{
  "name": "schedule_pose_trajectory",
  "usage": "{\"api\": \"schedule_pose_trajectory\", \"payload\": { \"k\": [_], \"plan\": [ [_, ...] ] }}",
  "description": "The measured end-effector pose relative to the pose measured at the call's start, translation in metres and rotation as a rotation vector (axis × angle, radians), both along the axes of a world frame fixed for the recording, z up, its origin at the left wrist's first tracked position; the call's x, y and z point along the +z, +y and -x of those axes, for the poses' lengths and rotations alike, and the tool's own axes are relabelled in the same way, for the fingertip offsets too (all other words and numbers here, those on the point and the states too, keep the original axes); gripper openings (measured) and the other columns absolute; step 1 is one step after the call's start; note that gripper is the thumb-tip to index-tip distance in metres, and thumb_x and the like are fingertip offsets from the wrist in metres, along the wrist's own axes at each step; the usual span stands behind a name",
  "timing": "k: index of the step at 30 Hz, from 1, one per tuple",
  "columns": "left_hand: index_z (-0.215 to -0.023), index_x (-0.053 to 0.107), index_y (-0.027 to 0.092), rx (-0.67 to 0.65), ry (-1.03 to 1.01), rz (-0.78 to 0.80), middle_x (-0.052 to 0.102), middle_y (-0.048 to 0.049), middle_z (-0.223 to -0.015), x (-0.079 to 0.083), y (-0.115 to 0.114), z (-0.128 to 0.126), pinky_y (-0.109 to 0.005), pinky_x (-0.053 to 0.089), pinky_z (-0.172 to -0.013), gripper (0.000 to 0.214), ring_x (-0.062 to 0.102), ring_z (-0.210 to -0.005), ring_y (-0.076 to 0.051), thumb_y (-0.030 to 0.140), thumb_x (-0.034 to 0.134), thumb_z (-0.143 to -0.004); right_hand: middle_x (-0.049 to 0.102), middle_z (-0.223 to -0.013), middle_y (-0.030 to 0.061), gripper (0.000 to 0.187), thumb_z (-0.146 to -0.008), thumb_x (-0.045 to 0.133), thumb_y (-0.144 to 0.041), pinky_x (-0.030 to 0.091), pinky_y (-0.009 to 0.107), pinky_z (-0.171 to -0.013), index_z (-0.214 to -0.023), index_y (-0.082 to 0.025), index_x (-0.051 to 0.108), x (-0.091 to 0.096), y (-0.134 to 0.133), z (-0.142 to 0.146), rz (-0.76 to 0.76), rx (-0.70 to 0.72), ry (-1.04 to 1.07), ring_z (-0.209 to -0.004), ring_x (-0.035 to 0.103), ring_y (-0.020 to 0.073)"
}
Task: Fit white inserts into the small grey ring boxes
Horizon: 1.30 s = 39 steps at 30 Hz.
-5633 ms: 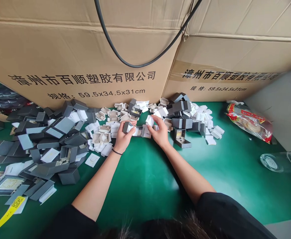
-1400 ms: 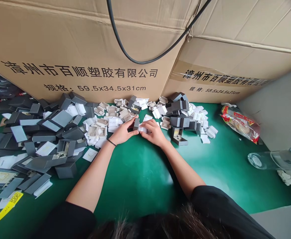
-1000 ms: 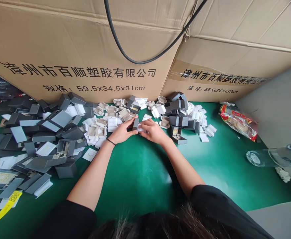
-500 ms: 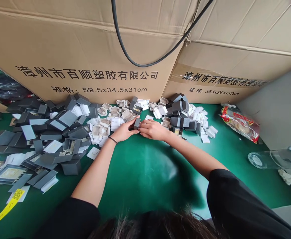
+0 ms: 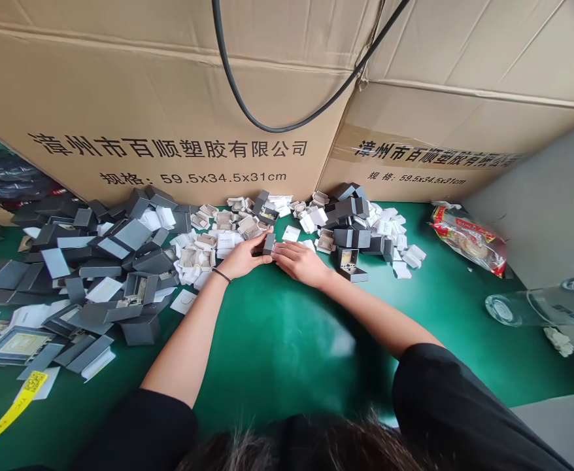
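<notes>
Both my hands meet at the far middle of the green table (image 5: 277, 340). My left hand (image 5: 242, 259) is closed around a small dark grey box (image 5: 268, 243), thumb on its near side. My right hand (image 5: 299, 261) has its fingers curled against the same box from the right; what lies under them is hidden. Small white and beige insert cards (image 5: 203, 245) lie just behind my left hand. An open grey box (image 5: 350, 263) with a pale lining sits to the right of my right hand.
Two large cardboard cartons (image 5: 169, 111) wall off the back, with a black cable (image 5: 248, 104) hanging across them. A heap of grey boxes and lids (image 5: 95, 261) fills the left. A snack bag (image 5: 468, 239) and a lying glass bottle (image 5: 537, 306) are at right.
Earlier my hands held an opened box and a white insert apart; they have since come together on one small grey box. In the last second they barely move, and my right elbow swings outward.
</notes>
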<state>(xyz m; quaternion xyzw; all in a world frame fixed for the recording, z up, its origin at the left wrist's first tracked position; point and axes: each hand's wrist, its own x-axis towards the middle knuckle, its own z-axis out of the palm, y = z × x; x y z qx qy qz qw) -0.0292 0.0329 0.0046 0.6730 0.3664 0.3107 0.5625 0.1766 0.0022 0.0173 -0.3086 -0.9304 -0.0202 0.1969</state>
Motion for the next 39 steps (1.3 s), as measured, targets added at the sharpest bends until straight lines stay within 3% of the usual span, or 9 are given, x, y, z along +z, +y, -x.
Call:
{"api": "schedule_pose_trajectory", "payload": {
  "k": [5,9,13,17,20,27,31,36,39],
  "plan": [
    [-0.143,0.031,0.021,-0.003,0.030,-0.017,0.049,-0.0124,-0.138,0.004,-0.003,-0.001,-0.048,0.037,-0.105,0.087,0.050,-0.122,-0.031,0.045,0.071,-0.069,0.057,-0.126,0.0166,0.036,-0.088,0.038,-0.010,0.028,0.054,-0.111,-0.119,-0.009,0.056,-0.012,-0.017,0.006,0.006,-0.086,0.037,-0.123,0.050,0.0259],
    [-0.143,0.031,0.020,0.000,0.018,-0.029,0.042,-0.0130,-0.143,0.003,-0.004,-0.003,-0.046,0.036,-0.106,0.086,0.047,-0.125,-0.030,0.043,0.071,-0.070,0.053,-0.131,0.0180,0.040,-0.084,0.040,-0.010,0.024,0.054,-0.113,-0.121,-0.008,0.054,-0.020,-0.020,0.008,0.064,-0.102,0.102,-0.128,0.045,0.0267],
    [-0.142,0.032,0.017,0.045,-0.015,-0.030,0.037,-0.0135,-0.146,0.004,-0.004,-0.004,-0.043,0.035,-0.107,0.083,0.041,-0.130,-0.030,0.045,0.068,-0.073,0.060,-0.124,0.0093,0.040,-0.086,0.031,-0.008,0.031,0.048,-0.110,-0.114,-0.015,0.058,-0.023,-0.017,-0.001,0.168,-0.159,0.468,-0.126,0.048,0.0203],
    [-0.145,0.025,0.016,0.096,-0.017,-0.077,0.037,-0.0141,-0.145,0.009,-0.006,-0.004,-0.042,0.032,-0.108,0.086,0.035,-0.134,-0.029,0.047,0.065,-0.075,0.067,-0.107,0.0068,0.032,-0.092,0.031,-0.024,0.052,0.034,-0.084,-0.105,-0.019,0.060,-0.020,-0.011,-0.009,0.336,-0.404,0.911,-0.097,0.064,0.0178],
    [-0.147,0.020,0.017,0.100,-0.058,-0.120,0.034,-0.0140,-0.148,0.011,-0.011,-0.008,-0.040,0.029,-0.110,0.087,0.031,-0.136,-0.028,0.046,0.063,-0.077,0.068,-0.092,0.0045,0.032,-0.091,0.037,-0.039,0.053,0.027,-0.063,-0.103,-0.020,0.059,-0.017,-0.008,-0.007,0.536,-0.475,1.040,-0.069,0.064,0.0142],
    [-0.147,0.017,0.019,0.044,-0.090,-0.153,0.026,-0.0146,-0.151,0.012,-0.022,-0.026,-0.039,0.033,-0.108,0.084,0.032,-0.135,-0.029,0.046,0.060,-0.080,0.051,-0.049,-0.0053,0.034,-0.087,0.043,-0.049,0.044,0.023,-0.052,-0.090,-0.020,0.061,-0.013,-0.002,-0.009,0.749,-0.470,1.013,-0.046,0.053,0.0113],
    [-0.147,0.018,0.021,0.027,-0.038,-0.179,0.026,-0.0136,-0.151,0.009,-0.026,-0.034,-0.037,0.033,-0.109,0.080,0.030,-0.137,-0.028,0.047,0.056,-0.082,0.057,-0.056,-0.0049,0.027,-0.084,0.051,-0.041,0.045,0.023,-0.052,-0.095,-0.019,0.062,-0.011,0.001,-0.013,0.807,-0.375,0.872,-0.044,0.053,0.0099],
    [-0.147,0.017,0.022,0.043,-0.070,-0.140,0.027,-0.0108,-0.151,0.002,-0.023,-0.041,-0.037,0.033,-0.109,0.078,0.027,-0.138,-0.027,0.048,0.053,-0.083,0.059,-0.058,-0.0050,0.021,-0.084,0.051,-0.029,0.047,0.023,-0.056,-0.098,-0.018,0.060,-0.012,0.002,-0.014,0.803,-0.391,0.799,-0.046,0.056,0.0094],
    [-0.145,0.024,0.022,0.068,-0.106,-0.069,0.031,-0.0107,-0.150,-0.002,-0.020,-0.042,-0.039,0.040,-0.104,0.076,0.034,-0.134,-0.029,0.048,0.057,-0.081,0.058,-0.059,-0.0055,0.020,-0.083,0.050,-0.030,0.046,0.023,-0.052,-0.097,-0.018,0.058,-0.017,0.003,-0.014,0.810,-0.380,0.833,-0.044,0.055,0.0091]
  ]
}}
